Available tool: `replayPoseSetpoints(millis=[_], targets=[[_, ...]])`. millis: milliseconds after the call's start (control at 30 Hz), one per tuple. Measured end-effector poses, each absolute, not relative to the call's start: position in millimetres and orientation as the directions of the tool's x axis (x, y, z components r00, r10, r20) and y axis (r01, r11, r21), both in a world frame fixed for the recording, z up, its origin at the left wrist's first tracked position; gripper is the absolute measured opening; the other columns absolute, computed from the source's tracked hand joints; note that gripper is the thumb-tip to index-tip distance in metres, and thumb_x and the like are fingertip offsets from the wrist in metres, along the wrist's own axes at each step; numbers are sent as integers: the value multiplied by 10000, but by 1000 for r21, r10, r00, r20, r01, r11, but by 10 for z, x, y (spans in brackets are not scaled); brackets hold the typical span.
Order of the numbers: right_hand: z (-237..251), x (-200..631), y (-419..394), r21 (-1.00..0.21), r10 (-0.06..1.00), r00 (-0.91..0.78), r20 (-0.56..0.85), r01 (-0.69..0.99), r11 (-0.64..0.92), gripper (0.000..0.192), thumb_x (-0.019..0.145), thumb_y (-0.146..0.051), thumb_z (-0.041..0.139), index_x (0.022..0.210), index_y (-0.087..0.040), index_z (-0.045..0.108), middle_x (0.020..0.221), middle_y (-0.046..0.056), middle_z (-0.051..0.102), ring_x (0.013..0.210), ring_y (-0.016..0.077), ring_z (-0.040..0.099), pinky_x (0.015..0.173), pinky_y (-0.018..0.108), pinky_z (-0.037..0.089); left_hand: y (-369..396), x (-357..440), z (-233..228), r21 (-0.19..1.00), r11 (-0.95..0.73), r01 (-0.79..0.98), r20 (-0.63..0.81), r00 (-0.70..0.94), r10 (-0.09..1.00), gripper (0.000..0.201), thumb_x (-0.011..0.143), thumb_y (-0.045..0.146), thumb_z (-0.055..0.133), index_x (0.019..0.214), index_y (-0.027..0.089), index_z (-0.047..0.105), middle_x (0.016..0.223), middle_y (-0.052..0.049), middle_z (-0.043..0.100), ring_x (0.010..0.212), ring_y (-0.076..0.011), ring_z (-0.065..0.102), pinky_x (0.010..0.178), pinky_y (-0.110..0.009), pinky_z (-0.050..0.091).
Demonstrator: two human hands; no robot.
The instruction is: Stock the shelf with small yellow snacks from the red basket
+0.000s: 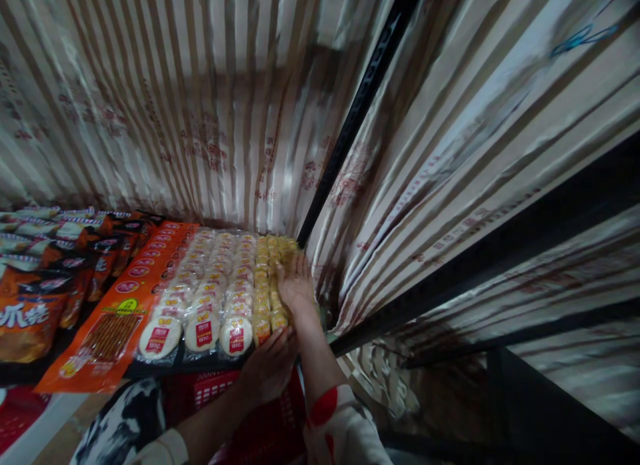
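Rows of small yellow-wrapped snack packets (263, 288) stand at the right end of a dark shelf. My right hand (296, 285) lies over the rightmost row, fingers stretched out toward the back. At the front end of the same rows is my left hand (270, 362), its fingers extended against the lowest packets. Left of the yellow packets run several rows of round white crackers (160, 338) in clear wrappers with red labels. Beside them lies a long orange snack pack (107, 338) with a window showing brown sticks.
Orange and black snack bags (33, 318) fill the shelf's left side. A black metal post (350, 125) and a slanting black beam (440, 278) border the right corner. Striped curtain-like sheeting (225, 118) hangs behind. Below the shelf sits a red basket (215, 388).
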State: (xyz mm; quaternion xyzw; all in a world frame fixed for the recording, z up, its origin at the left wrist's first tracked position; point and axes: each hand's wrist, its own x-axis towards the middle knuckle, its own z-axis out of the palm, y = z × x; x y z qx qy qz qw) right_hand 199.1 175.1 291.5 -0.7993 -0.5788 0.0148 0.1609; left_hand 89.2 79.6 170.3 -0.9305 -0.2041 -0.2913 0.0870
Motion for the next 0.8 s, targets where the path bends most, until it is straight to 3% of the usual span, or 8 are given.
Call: replayPoseSetpoints(millis=[100,233,367,567,800], targets=[[2877,2108,1495,-345,855,459,241,864,-366,626,929,-393,254,1378,39,313,1441,227,301,1375,288,196,1099,417,184,798,889,1777,-55,-900,432,518,783,344,497,897,262,418,1361,90,367,1415,-116,404,1344,-232,287,1110,-367,246],[2633,2111,1103,-497,745,545,386,803,-330,631,930,-403,192,1390,17,294,1471,211,244,1390,255,150,1100,425,191,795,907,1815,-36,-894,446,492,787,373,513,884,280,424,1359,93,377,1356,-121,474,1334,-242,305,1101,-377,240],[2366,2056,846,-666,666,670,328,664,-340,641,927,-402,122,1390,12,279,1485,205,204,1393,241,133,1099,432,195,795,915,1832,-60,-895,441,498,791,356,512,884,306,421,1352,99,397,1356,-121,477,1314,-255,339,1086,-379,248],[2258,2067,783,-744,672,679,295,605,-284,656,925,-395,102,1386,47,257,1454,217,278,1373,226,205,1108,390,193,791,902,1840,-131,-882,452,537,780,320,491,891,327,403,1328,106,438,1341,-113,495,1278,-257,388,1088,-388,237],[2164,2012,826,-762,691,645,326,612,-213,648,927,-429,130,1396,-8,283,1467,186,270,1383,220,175,1117,423,165,785,894,1831,-137,-873,469,597,742,305,439,887,317,403,1278,143,500,1293,-77,545,1286,-239,381,1113,-403,203]])
